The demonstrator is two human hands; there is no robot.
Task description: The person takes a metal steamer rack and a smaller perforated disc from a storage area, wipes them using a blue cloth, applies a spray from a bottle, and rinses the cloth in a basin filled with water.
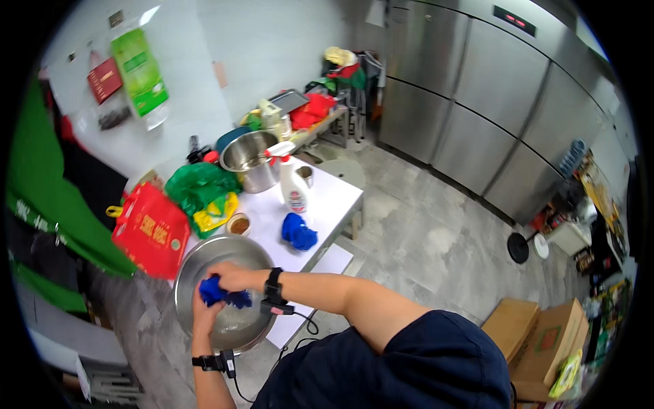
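Over a wide stainless steel basin (pixel 240 327), both my hands grip one bunched blue cloth (pixel 212 290). My left hand (pixel 203 307) closes on it from the near left side, and my right hand (pixel 232 277) clasps it from above. A loose end of the cloth hangs down toward the basin's inside. Some liquid seems to lie in the bottom. Past the basin, a second crumpled blue cloth (pixel 298 232) lies on the white table (pixel 334 191). Behind that cloth stands a white spray bottle (pixel 295 191) with a red and white trigger head.
A red bag (pixel 152 232), a green plastic bag (pixel 202 186), a yellow packet (pixel 217 212) and a small bowl of brown contents (pixel 238 224) crowd the basin's far left. A steel pot (pixel 250 161) stands behind. Steel refrigerator doors (pixel 485 97) line the far side; cardboard boxes (pixel 541 347) sit at right.
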